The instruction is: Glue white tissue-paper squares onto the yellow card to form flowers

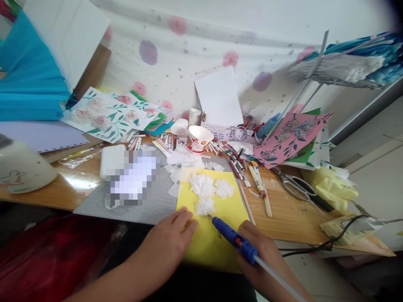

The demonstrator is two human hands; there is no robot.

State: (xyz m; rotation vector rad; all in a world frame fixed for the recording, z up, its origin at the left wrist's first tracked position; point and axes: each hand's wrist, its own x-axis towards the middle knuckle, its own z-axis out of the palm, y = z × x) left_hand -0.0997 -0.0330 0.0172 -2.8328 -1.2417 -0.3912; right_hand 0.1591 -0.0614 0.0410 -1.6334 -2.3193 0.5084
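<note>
My right hand [260,247] grips a blue hot glue gun [231,235], with a long translucent glue stick [277,279] sticking out of its rear. The gun's nozzle is at the lowest of several white crumpled-paper tufts [204,206] on a yellow sheet [233,209]. Two more tufts, a large one [201,184] and a smaller one [224,188], sit just above it. My left hand [171,237] rests at the sheet's left edge, fingers slightly bent and a little apart on the paper. Its thumb is hidden.
A grey cutting mat [94,201] carries a blurred-out phone [134,180] and torn white paper pieces [174,176]. Behind stand a paper bowl [200,138] and several markers. Scissors [296,186], a craft knife-like tool [260,184] and a black cord [330,241] are at right.
</note>
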